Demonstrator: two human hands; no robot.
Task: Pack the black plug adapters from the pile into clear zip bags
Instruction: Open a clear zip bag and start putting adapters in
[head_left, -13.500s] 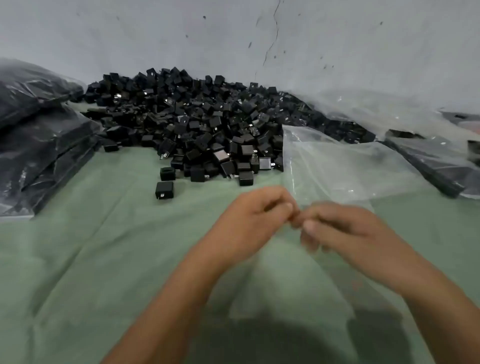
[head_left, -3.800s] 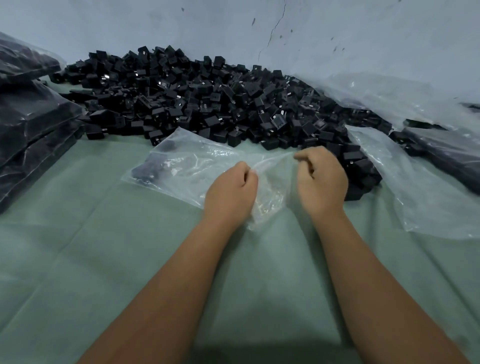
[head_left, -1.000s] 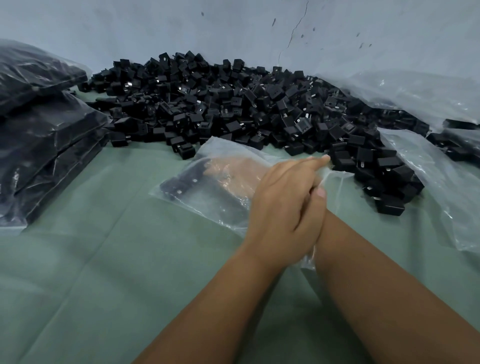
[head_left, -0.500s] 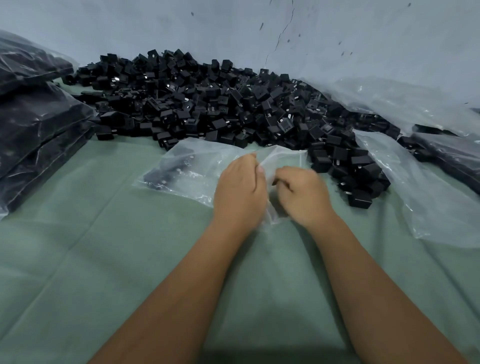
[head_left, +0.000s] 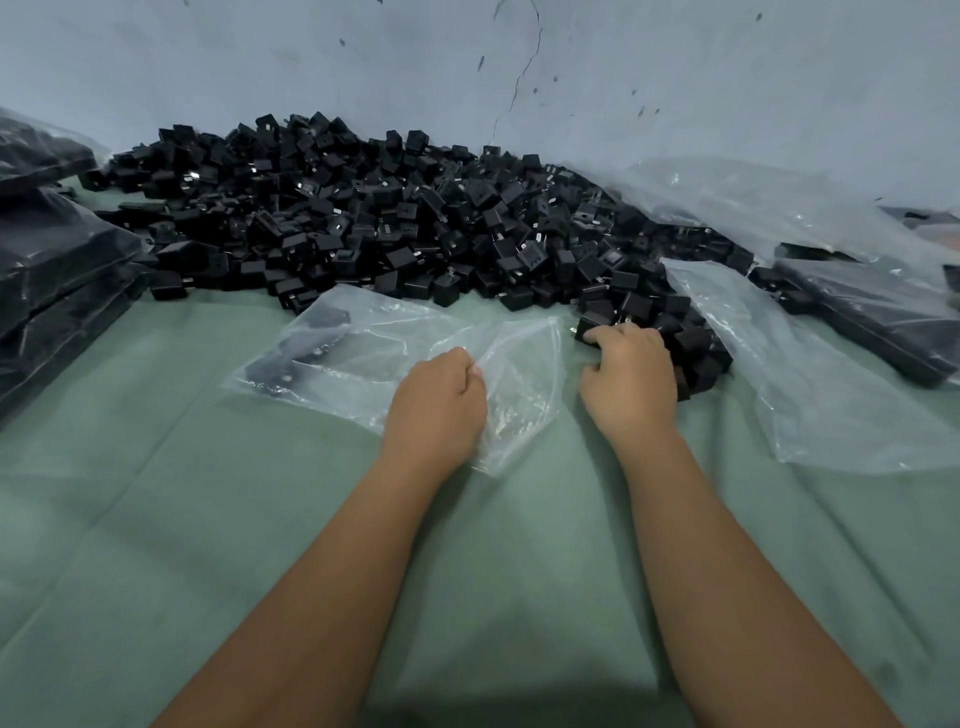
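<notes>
Left hand (head_left: 439, 400): fingers curled, pinching the upper lip of the clear zip bag (head_left: 395, 364) at its mouth, which faces right toward the other hand. Right hand (head_left: 628, 376): fingers curled over black adapters at the near right edge of the pile (head_left: 415, 218); one adapter (head_left: 589, 328) sits against the thumb and forefinger. Whether the hand has a firm hold or is only gathering cannot be told; the palm side is hidden.

The bag lies flat on the green cloth (head_left: 156, 519), just in front of the pile. A few dark adapters (head_left: 296, 353) show through the film at its far left end, so it is judged only partly filled.

A loose clear bag (head_left: 810, 374) lies just right of the right hand, partly over the pile. Filled bags (head_left: 57, 270) are stacked at the left edge; more lie at far right.

Risks, as judgement:
- The mouth is held by one pinch only; thin film may sag shut and adapters would strike the lip and spill onto the cloth.
- A multi-piece handful may shed pieces in transfer.
- Metal prongs could snag or puncture the film.
</notes>
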